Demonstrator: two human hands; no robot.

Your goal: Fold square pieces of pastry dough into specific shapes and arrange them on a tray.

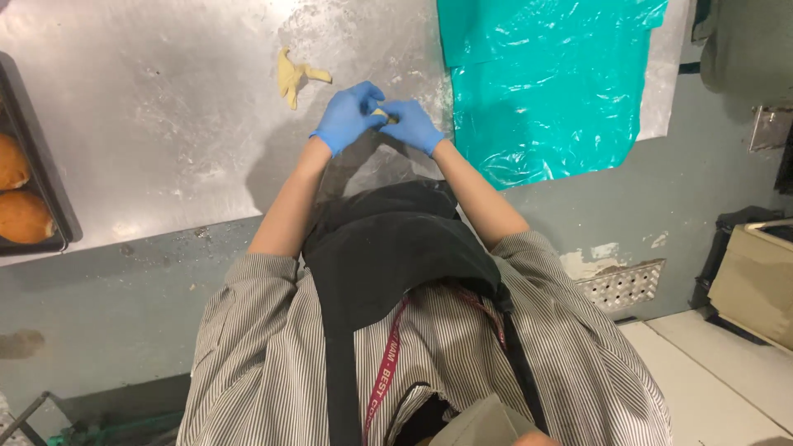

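- Blue gloves cover both hands, which meet over the steel table [165, 149] near its front edge.
- Between them sits a small piece of dough [381, 113], pale yellow, only a sliver of it showing between the fingertips.
- Left hand [347, 116] has its fingers curled inward and pinched onto the piece of dough from its side.
- Right hand [411, 125] is closed on the same piece from the other side, its fingertips touching those of the left hand.
- Both forearms are bare and reach forward from striped sleeves; a black apron [388, 248] hangs down the front of the striped shirt.
- Farther out on the table, just beyond the left hand, lies a dough scrap [293, 76], flat and ragged, apart from both hands.
- Flour dusts the steel around the hands and the scrap.
- A teal plastic sheet [537, 91] is spread over the table just beside the right hand and hangs past the table edge.
- At the far left edge of the table stands a dark tray [49, 206] holding two browned buns [21, 216], well apart from the hands.
- A cardboard box [756, 281] stands on the floor at the right.
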